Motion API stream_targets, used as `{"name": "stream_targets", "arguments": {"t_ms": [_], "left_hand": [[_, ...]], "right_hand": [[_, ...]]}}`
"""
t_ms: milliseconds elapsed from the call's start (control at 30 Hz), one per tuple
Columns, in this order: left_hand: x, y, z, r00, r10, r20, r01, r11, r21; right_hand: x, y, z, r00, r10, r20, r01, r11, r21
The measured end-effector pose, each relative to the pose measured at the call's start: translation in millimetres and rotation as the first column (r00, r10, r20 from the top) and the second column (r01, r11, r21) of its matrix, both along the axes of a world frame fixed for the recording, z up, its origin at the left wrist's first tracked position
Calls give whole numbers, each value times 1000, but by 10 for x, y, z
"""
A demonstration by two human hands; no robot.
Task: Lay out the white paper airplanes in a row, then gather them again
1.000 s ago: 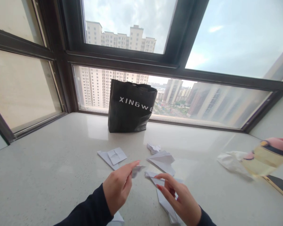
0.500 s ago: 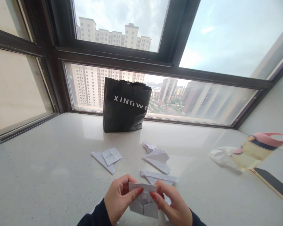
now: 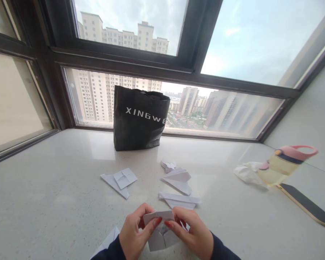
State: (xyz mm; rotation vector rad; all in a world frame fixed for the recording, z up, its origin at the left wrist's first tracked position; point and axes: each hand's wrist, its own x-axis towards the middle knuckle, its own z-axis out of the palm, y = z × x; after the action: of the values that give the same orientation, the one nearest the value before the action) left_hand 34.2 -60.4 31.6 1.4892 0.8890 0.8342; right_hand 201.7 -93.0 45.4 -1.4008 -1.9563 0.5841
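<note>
A piece of folded white paper (image 3: 162, 240) is held between both hands at the bottom middle. My left hand (image 3: 137, 231) pinches its left side, thumb on the near face and fingers behind. On the right edge, my right hand (image 3: 193, 231) grips it the same way, its thumb close to the other thumb. The paper's upper edge bends slightly, and a short slit or crease runs down its middle. Just beyond my hands lies a folded paper piece (image 3: 180, 200). Part of another white sheet (image 3: 108, 240) shows beside my left sleeve.
Farther off are a paper plane (image 3: 177, 180), a small folded paper (image 3: 168, 166) and a square folded paper (image 3: 125, 178) overlapping another. A black bag (image 3: 139, 126) stands by the window. To the right are crumpled tissue (image 3: 247, 173), a bottle (image 3: 283, 166) and a dark flat object (image 3: 308, 206).
The whole scene has shifted slightly left as the view turned. Both hands keep their hold on the paper, whose top edge now looks more bent. More of the sheet by my left sleeve shows.
</note>
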Motion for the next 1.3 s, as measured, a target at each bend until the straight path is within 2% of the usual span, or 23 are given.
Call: {"name": "stream_targets", "arguments": {"t_ms": [300,500,633,867,1067,1300], "left_hand": [[-12,29,-36,979,-44,198,54,998,-44],[-2,41,-46,989,-121,89,122,992,-12],[-1,38,-73,997,-73,40,74,997,-23],[-24,54,-44,990,-54,131,55,998,-6],[-50,29,-5,956,-204,208,210,978,-6],[-10,48,-43,977,-129,173,144,986,-82]], "right_hand": [[-51,-10,22,999,-37,16,37,999,-40],[-15,-7,32,993,-54,-101,47,997,-62],[6,9,25,989,-22,-143,15,999,-49],[-20,0,-36,999,-27,-18,27,1000,-11],[8,26,0,986,-63,-152,57,998,-40],[6,12,33,980,46,-195,-58,997,-53]]}}
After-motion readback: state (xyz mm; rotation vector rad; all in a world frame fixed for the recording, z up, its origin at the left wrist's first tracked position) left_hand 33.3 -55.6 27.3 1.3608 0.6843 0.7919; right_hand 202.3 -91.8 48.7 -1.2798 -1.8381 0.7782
